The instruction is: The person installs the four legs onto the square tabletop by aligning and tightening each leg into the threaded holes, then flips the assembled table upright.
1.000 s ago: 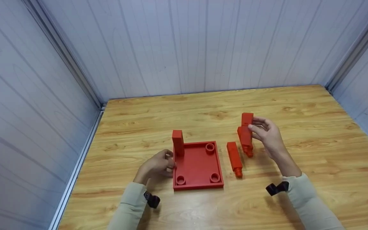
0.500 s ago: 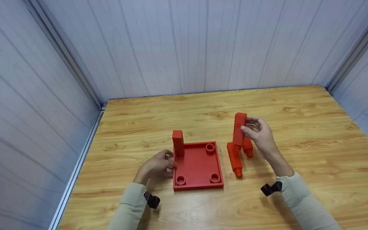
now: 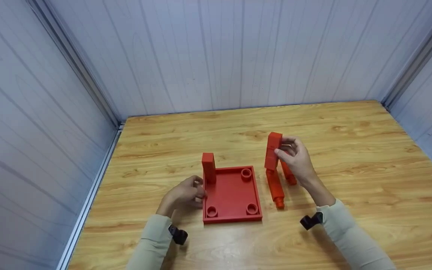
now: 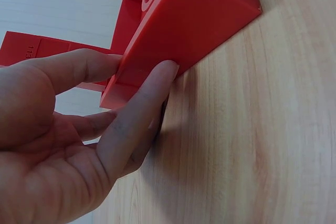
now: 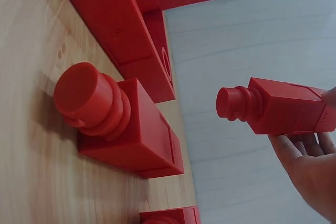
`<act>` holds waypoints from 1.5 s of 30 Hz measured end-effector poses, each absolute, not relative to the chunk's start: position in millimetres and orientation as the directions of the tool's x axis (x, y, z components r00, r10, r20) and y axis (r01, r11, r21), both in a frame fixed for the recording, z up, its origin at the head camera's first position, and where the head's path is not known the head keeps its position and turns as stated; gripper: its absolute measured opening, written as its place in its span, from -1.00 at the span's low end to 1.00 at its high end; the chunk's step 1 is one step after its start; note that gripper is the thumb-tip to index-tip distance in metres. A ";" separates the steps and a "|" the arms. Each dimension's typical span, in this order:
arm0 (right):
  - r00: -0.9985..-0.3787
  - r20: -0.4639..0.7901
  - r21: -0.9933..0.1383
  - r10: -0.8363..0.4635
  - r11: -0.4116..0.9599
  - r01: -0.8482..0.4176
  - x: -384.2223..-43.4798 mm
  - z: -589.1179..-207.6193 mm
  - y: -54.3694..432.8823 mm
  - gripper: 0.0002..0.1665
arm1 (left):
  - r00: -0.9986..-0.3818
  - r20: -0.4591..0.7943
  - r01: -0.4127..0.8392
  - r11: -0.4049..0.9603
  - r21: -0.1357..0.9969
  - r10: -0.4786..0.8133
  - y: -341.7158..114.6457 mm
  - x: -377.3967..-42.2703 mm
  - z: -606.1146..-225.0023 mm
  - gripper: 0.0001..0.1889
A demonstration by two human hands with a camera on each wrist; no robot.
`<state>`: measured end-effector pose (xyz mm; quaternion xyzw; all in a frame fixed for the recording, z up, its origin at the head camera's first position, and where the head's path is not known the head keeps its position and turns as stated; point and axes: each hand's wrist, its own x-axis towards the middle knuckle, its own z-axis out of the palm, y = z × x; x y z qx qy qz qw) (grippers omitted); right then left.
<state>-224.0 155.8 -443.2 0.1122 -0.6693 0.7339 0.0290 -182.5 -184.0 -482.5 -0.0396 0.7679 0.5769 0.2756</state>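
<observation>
A shallow square red tabletop piece [image 3: 234,195] lies with its raised rim and round corner sockets facing up. One red leg [image 3: 209,168] stands upright in its far left corner. At the left rim, my left hand [image 3: 186,191] holds the piece, thumb at the rim and a finger along the outer wall. My right hand [image 3: 296,157] pinches another square red leg [image 5: 289,106] between thumb and fingers. Its ridged round peg points down and to the left, raised above the table.
Two more red legs lie to the right of the tabletop piece: a nearer leg [image 3: 275,189] and a farther leg [image 3: 287,170], partly hidden by the held one. The wooden table [image 3: 238,247] meets pale panel walls [image 3: 238,56] at the back and sides.
My right hand has moved left with its leg, which now overlaps the nearer lying leg. The held leg has tilted. My left hand and the tabletop piece have stayed put.
</observation>
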 end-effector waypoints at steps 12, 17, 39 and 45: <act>-0.957 0.258 -0.965 -0.132 -0.084 -0.248 -226.7 -453.6 134.2 -0.52 | -0.850 -0.454 -0.363 0.328 0.872 0.268 -184.6 -181.2 -482.6 -0.52; -0.959 0.251 -0.967 -0.130 -0.079 -0.242 -227.8 -456.4 124.5 -0.53 | -0.846 -0.448 -0.362 0.305 0.881 0.289 -185.0 -182.5 -484.0 -0.50; -0.935 0.296 -0.955 -0.196 -0.084 -0.285 -231.4 -470.4 97.2 -0.51 | -0.837 -0.471 -0.391 0.296 0.871 0.279 -185.1 -183.6 -484.7 -0.51; -0.937 0.292 -0.955 -0.193 -0.118 -0.274 -233.6 -473.9 94.2 -0.50 | -0.849 -0.462 -0.379 0.315 0.870 0.255 -183.2 -183.1 -483.7 -0.53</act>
